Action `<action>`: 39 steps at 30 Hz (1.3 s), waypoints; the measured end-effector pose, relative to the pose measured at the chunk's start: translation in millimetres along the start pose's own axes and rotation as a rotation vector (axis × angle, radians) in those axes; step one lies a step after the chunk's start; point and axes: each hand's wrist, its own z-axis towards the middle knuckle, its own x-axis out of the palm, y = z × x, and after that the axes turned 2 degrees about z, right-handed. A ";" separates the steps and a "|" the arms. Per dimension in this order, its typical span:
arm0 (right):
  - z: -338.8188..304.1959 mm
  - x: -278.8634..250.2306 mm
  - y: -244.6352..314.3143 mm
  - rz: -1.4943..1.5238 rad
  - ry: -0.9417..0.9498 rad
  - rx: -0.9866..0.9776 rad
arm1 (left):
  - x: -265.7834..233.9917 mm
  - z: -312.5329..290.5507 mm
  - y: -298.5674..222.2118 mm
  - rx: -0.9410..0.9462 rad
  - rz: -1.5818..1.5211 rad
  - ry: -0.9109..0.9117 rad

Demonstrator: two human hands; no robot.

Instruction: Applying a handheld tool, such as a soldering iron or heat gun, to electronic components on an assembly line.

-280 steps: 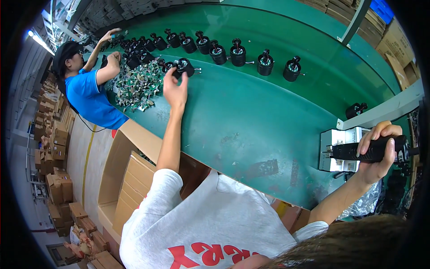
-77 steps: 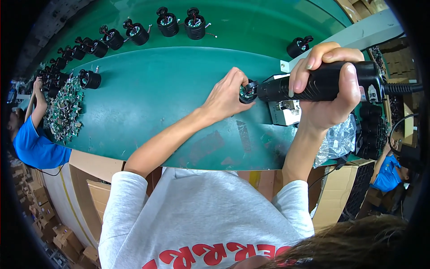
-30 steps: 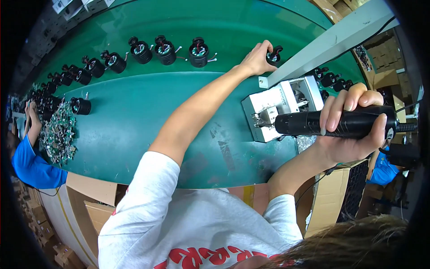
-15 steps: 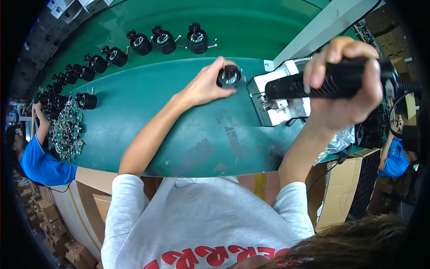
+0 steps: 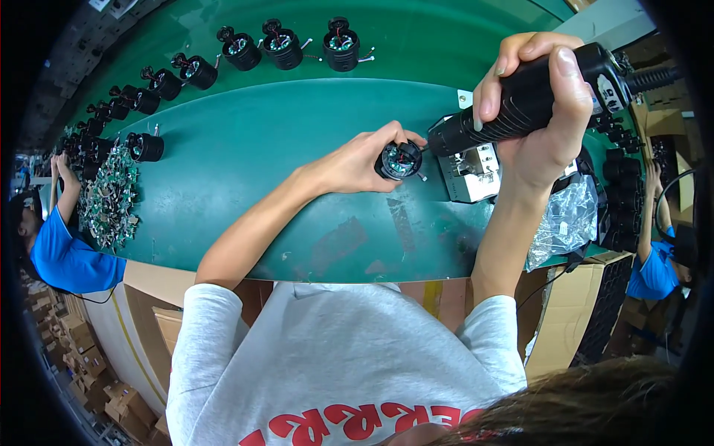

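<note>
My left hand [image 5: 366,158] grips a round black housing [image 5: 399,162] with a circuit board inside, its open end facing up. My right hand [image 5: 554,123] is wrapped round a thick black electric screwdriver [image 5: 513,108], whose cable runs off to the right. The driver's nose points left, close to the housing's right side; I cannot tell whether the bit touches it. Below the driver stands a white and black screw feeder [image 5: 472,178], partly covered by the tool and my right hand.
Several similar black housings [image 5: 341,48] with wires line the back of the green table [image 5: 223,201]. A heap of circuit boards [image 5: 110,197] lies at the left. Clear plastic bags [image 5: 569,223] lie at right, beside stacked black parts [image 5: 622,197]. Blue-shirted people [image 5: 71,249] work at both sides.
The screwdriver has swung from over the feeder, its nose now nearer the housing. My left hand has brought the housing slightly right and nearer me. The view has shifted a little.
</note>
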 end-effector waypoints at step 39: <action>-8.7 13.4 1.4 0.005 0.080 0.000 | 38.5 -2.6 12.5 0.080 0.405 -0.407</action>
